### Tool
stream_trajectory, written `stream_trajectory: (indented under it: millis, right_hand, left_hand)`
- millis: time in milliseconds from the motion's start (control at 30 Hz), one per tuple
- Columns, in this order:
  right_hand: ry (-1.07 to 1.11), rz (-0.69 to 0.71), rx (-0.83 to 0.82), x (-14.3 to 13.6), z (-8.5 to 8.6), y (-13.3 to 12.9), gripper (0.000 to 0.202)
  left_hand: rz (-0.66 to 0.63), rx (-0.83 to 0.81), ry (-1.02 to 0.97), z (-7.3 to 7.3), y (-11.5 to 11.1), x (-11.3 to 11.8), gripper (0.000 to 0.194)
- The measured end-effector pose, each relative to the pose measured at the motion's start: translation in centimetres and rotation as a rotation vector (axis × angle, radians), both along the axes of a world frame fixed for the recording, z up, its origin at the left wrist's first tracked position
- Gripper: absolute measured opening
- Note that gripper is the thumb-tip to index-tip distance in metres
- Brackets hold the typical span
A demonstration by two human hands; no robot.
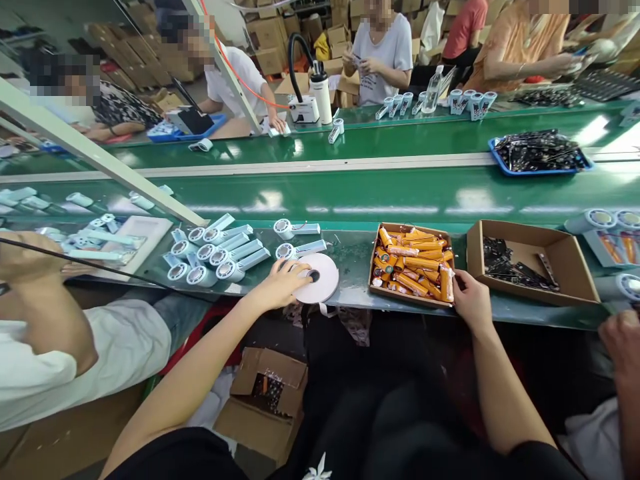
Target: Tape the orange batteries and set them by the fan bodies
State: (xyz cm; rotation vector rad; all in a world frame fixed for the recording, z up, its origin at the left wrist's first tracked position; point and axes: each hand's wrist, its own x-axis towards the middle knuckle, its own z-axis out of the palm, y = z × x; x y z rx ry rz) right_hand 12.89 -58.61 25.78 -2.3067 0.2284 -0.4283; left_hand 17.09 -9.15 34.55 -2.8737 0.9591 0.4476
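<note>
The left hand [281, 281] lies palm down on a flat white roll of tape [316, 277], fingers spread loosely over its near edge and not closed around it. The roll is a smooth disc with a small dark hole at its centre, and it lies at the front edge of the glossy green bench [350, 200].

The right hand [469, 298] rests at the near right corner of a shallow cardboard tray [411, 265], its fingertips touching an orange cylinder [446, 283] at the tray's right end; whether the fingers actually grip it cannot be told. The tray is brown and rough-edged, and it is packed with shiny orange cylinders lying in a loose heap.

Just left of the tape roll sits a cluster of pale blue plastic fans [215, 253], each with a round head and a straight handle. Right of the tray stands a larger cardboard box [530, 261] holding flat dark parts. On the far side of the bench a blue tray [540, 155] carries more dark pieces. A co-worker's bare arm [45, 300] shows at the left.
</note>
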Motion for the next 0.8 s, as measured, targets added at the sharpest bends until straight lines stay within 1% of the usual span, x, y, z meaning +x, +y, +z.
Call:
stream_trajectory:
  millis: [67,133,200,233,267,300,333,400,433,467,500,533,600,633,667,700,733,800]
  right_hand:
    - [-0.019,0.004,0.011,0.1,-0.3,-0.3,0.041]
    - [-0.11,-0.049,0.053,-0.3,-0.7,-0.4,0.036]
    - [-0.299,-0.168,0.124,-1.6,-0.6,0.1,0.03]
    - [-0.391,-0.201,0.168,-2.7,-0.4,0.9,0.027]
    - [-0.443,-0.18,0.22,-4.0,0.0,1.9,0.025]
    - [-0.438,-0.096,0.286,-5.5,0.5,3.4,0.026]
    - [-0.364,0.051,0.36,-7.0,1.2,5.2,0.027]
    - [-0.058,0.426,0.557,-9.5,2.7,9.3,0.043]
    - [0.117,0.595,0.628,-10.5,3.3,11.3,0.047]
    - [0.26,0.737,0.663,-11.1,3.8,12.9,0.043]
    - [0.367,0.846,0.652,-11.4,4.1,14.2,0.036]
    - [0.431,0.935,0.586,-11.4,4.4,14.9,0.029]
    - [0.446,1.058,0.338,-10.7,4.9,14.8,0.025]
    - [0.411,1.081,0.208,-9.9,5.3,14.2,0.024]
    - [0.35,1.064,0.105,-8.7,5.9,13.3,0.021]
    - [0.267,1.0,0.032,-7.2,6.6,12.3,0.02]
    - [0.171,0.891,-0.024,-5.4,7.4,11.3,0.021]
    - [-0.007,0.629,-0.153,-1.1,9.2,9.7,0.028]
  left_hand:
    - [-0.05,-0.074,0.099,1.1,-0.7,0.1,0.066]
    - [-0.087,-0.175,0.171,2.1,-1.6,-0.4,0.068]
    - [-0.102,-0.285,0.165,2.7,-2.8,-1.8,0.068]
    - [-0.108,-0.344,0.133,2.8,-3.6,-2.7,0.066]
    - [-0.116,-0.41,0.083,2.8,-4.5,-3.7,0.065]
    - [-0.127,-0.482,0.018,2.6,-5.4,-4.6,0.063]
    - [-0.143,-0.557,-0.058,2.3,-6.4,-5.5,0.063]
    - [-0.182,-0.686,-0.209,1.6,-8.1,-6.8,0.064]
    - [-0.201,-0.728,-0.277,1.3,-8.7,-7.1,0.064]
    - [-0.209,-0.747,-0.341,0.9,-9.1,-7.2,0.063]
    - [-0.202,-0.748,-0.408,0.5,-9.2,-7.1,0.062]
    - [-0.176,-0.739,-0.48,0.2,-9.0,-6.7,0.06]
    - [-0.07,-0.729,-0.623,-0.5,-8.2,-5.8,0.06]
    - [-0.002,-0.735,-0.679,-0.7,-7.7,-5.3,0.061]
    - [0.056,-0.744,-0.719,-0.9,-7.2,-4.8,0.063]
    - [0.099,-0.753,-0.745,-1.1,-6.9,-4.4,0.065]
    - [0.122,-0.756,-0.762,-1.2,-6.8,-4.1,0.066]
    - [0.11,-0.747,-0.773,-1.3,-7.2,-3.7,0.068]
